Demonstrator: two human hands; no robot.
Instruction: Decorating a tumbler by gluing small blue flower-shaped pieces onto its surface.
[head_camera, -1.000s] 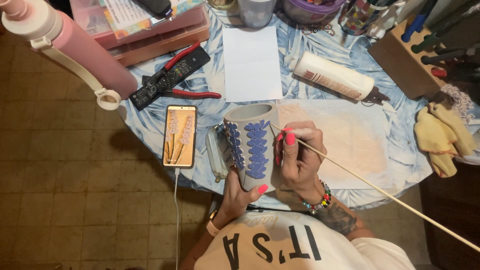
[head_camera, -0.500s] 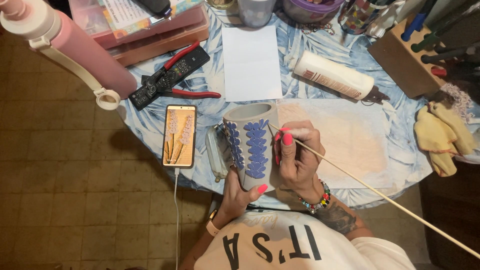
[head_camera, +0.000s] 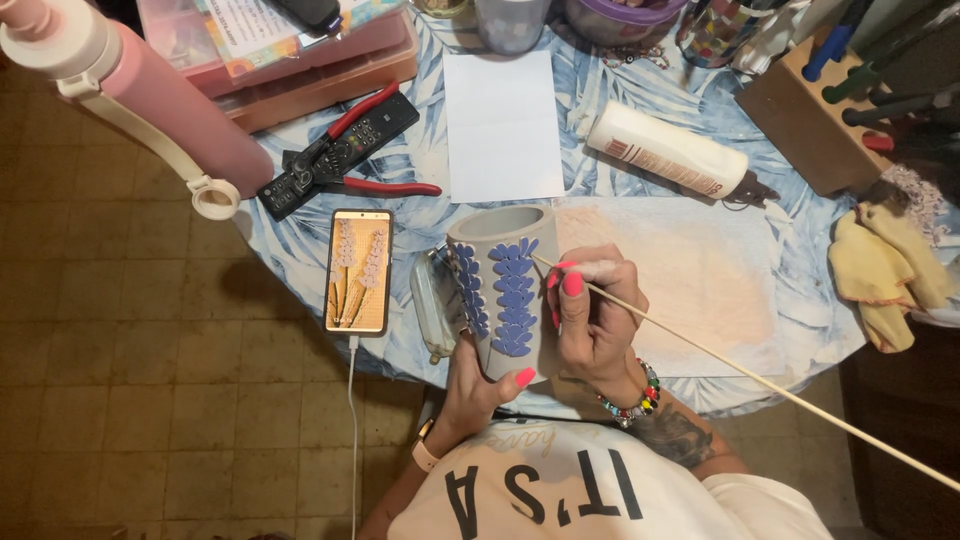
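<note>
Seen from above, a left hand (head_camera: 478, 385) grips the base of a grey cup (head_camera: 505, 290) decorated with blue petal shapes, held at the near edge of a round table (head_camera: 300, 250). The right hand (head_camera: 592, 320) pinches a long thin wooden stick (head_camera: 760, 385), its tip touching the cup. A phone (head_camera: 358, 271) lies just left

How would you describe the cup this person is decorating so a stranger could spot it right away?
Start at the round table with the blue leaf-print cloth and look to its near edge. There the left hand cradles a grey cup on its side, while the right hand holds a thin wooden stick against it. Only it carries rows of blue petal shapes.
</note>
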